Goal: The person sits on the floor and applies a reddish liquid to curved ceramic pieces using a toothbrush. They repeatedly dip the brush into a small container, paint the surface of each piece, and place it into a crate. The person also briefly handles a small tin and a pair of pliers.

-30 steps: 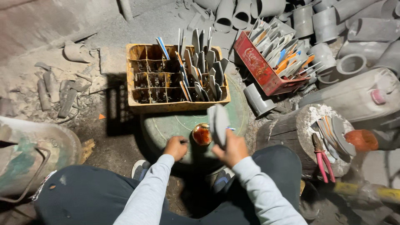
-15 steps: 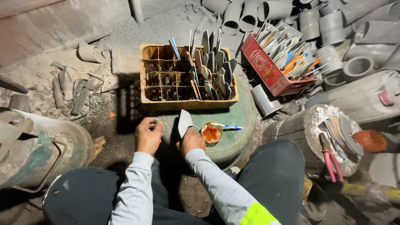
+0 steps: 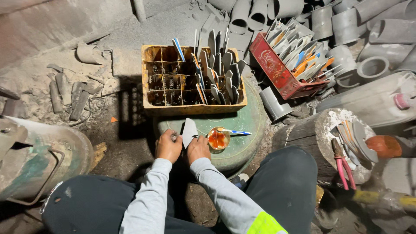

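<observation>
My right hand (image 3: 198,148) grips a flat grey pointed plastic blade (image 3: 189,131) upright. My left hand (image 3: 168,145) pinches a small thin tool (image 3: 174,137) against it, beside the small tin of orange-red liquid (image 3: 217,139).

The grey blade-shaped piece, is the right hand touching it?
Touching. The head view shows the right hand gripping the lower end of the grey blade-shaped piece, fingers wrapped against it, no gap.
</observation>
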